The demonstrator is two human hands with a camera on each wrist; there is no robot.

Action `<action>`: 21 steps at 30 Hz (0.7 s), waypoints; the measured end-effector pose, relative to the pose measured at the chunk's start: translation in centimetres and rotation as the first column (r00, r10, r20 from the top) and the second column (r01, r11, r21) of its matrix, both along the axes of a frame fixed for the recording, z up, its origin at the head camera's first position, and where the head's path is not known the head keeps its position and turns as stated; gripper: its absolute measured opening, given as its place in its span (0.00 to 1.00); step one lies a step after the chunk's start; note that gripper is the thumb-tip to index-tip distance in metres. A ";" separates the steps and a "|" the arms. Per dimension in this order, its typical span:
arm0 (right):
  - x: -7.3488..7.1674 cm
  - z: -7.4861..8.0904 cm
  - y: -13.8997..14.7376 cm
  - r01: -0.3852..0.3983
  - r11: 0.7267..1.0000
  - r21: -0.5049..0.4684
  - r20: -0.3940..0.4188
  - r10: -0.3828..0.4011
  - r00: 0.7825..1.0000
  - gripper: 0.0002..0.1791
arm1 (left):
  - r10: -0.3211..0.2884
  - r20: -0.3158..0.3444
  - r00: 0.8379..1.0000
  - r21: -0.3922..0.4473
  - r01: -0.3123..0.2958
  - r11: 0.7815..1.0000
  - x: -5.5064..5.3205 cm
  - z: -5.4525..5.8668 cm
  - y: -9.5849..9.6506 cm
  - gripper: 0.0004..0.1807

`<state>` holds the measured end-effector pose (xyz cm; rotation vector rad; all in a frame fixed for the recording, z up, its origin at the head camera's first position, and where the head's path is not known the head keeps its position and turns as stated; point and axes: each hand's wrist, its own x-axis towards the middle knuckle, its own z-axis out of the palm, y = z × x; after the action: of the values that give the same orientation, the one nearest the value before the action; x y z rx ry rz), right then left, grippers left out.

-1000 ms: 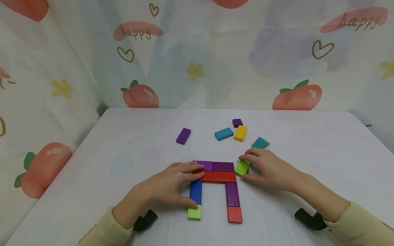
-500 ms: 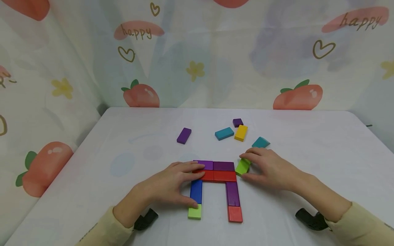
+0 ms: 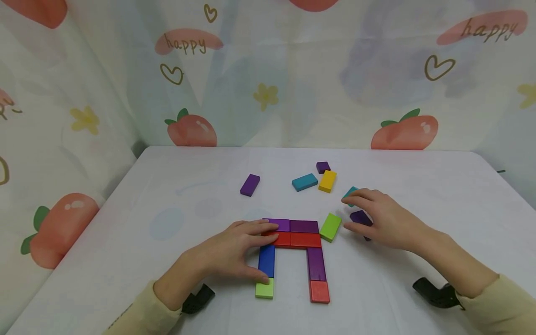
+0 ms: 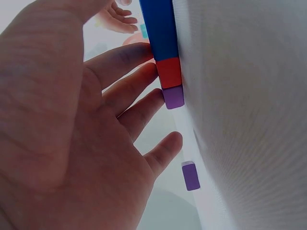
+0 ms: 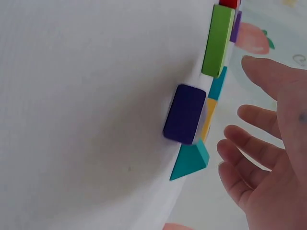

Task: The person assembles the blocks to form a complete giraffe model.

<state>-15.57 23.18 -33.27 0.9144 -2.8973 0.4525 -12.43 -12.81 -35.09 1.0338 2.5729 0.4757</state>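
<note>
Flat coloured blocks lie joined in an arch-like outline on the white table in the head view. My left hand [image 3: 228,251] rests on its left side, fingertips on a purple block [image 3: 283,225] and a red block [image 3: 284,239]. Its thumb touches the lower green block [image 3: 264,291] below a blue block [image 3: 266,261]. My right hand [image 3: 385,221] hovers with parted fingers above a dark purple block [image 3: 361,217], which is partly hidden by it. The right wrist view has that hand apart from the dark purple block [image 5: 185,114]. Slanted beside the arch's upper right corner lies a light green block [image 3: 331,227].
Behind the hands lie loose blocks: a purple one [image 3: 250,185], a teal one [image 3: 304,182], a yellow one [image 3: 327,181] and a small dark purple one [image 3: 323,167]. A teal triangular block [image 5: 191,160] is near my right hand. A patterned curtain [image 3: 293,93] stands behind the table.
My right hand has let go of the light green block and moved right, uncovering part of the dark purple block. The green block stays beside the arch. My left hand has not moved.
</note>
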 end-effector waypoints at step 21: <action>0.1 -0.3 3.2 0.020 1.000 0.002 0.105 -0.020 0.994 0.29 | -0.001 -0.002 1.000 0.002 0.001 1.000 0.0 0.0 0.0 0.48</action>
<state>-15.50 26.39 -33.52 0.8865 -2.9987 0.5125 -12.38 -12.83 -35.06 1.0365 2.5737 0.4775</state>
